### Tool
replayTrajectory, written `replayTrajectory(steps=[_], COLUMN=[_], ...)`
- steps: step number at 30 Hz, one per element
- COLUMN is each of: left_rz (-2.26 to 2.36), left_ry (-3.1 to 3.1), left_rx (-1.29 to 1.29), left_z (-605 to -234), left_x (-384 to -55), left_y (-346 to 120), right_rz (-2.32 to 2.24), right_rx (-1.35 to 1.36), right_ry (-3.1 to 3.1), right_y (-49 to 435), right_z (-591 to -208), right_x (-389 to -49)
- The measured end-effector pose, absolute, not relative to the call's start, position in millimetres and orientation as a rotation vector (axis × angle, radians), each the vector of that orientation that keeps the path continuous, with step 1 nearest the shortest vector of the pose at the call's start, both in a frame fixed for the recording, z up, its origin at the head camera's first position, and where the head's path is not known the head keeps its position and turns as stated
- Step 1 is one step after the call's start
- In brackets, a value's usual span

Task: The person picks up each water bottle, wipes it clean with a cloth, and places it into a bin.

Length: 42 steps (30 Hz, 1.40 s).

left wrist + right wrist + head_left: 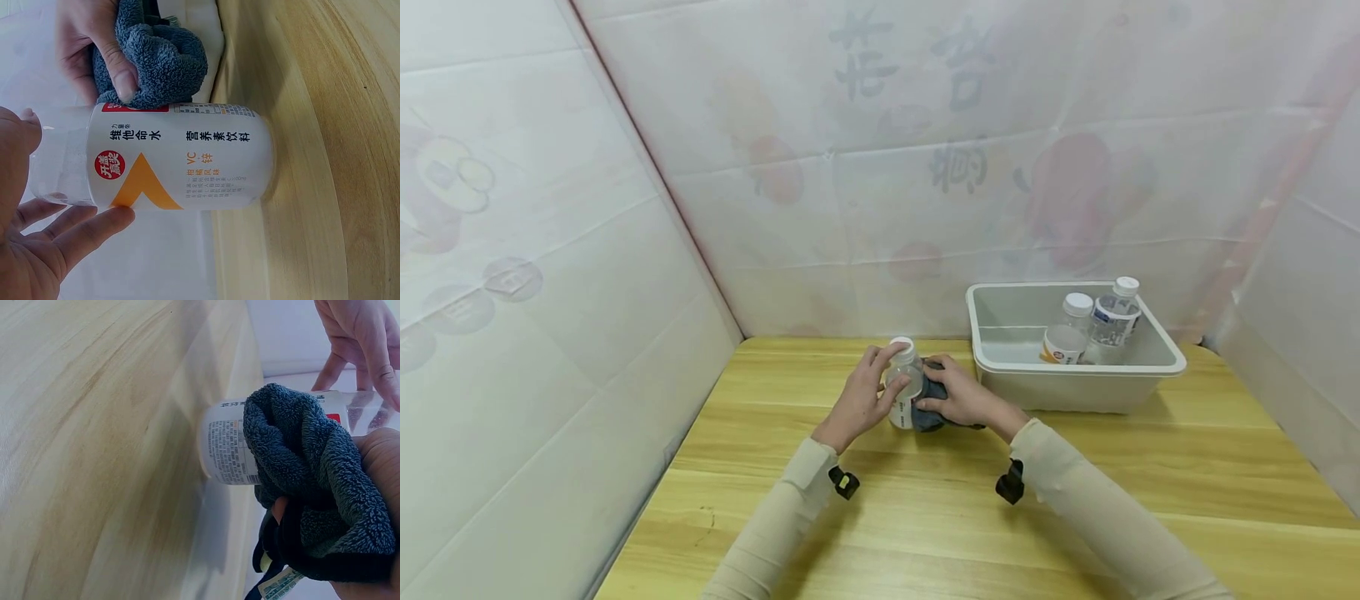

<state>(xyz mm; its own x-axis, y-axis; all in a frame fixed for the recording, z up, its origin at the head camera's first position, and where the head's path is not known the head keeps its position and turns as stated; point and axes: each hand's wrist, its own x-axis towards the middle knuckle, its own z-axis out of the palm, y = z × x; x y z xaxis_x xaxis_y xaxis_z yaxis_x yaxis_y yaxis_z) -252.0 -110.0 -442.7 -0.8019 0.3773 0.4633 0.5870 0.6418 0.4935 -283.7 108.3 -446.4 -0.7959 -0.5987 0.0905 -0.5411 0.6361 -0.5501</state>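
Note:
A clear plastic bottle [902, 412] with a white cap and a white label stands upright on the wooden table. My left hand [860, 398] holds it from the left, one finger up at the cap and others around the upper body. An orange chevron and printed characters show on the bottle's label [181, 150] in the left wrist view. My right hand [961, 393] grips a bunched grey-blue towel [300, 444] and presses it against the bottle's right side. The towel has a dark edging and a small tag, and covers part of the label.
A pale grey bin [1075, 369] stands on the table [970, 525] to the right. Inside are a white-capped bottle with a white and orange label [1064, 340] and another with a blue label [1114, 321]. Printed sheeting [880, 208] hangs behind the table and along both sides.

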Motion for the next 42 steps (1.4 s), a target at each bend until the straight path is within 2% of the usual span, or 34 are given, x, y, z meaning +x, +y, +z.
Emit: replayTrajectory(steps=[29, 42], left_rz=[-0.905, -1.063], left_ry=[-2.540, -2.573], left_rx=[-0.790, -0.778], left_z=[-443, -443], left_x=[-252, -253], left_y=[-109, -110], right_rz=[-0.914, -0.984], right_rx=[-0.911, -0.917], right_ry=[2.719, 2.784], right_y=[109, 113], right_z=[-481, -459], right_x=[-283, -277])
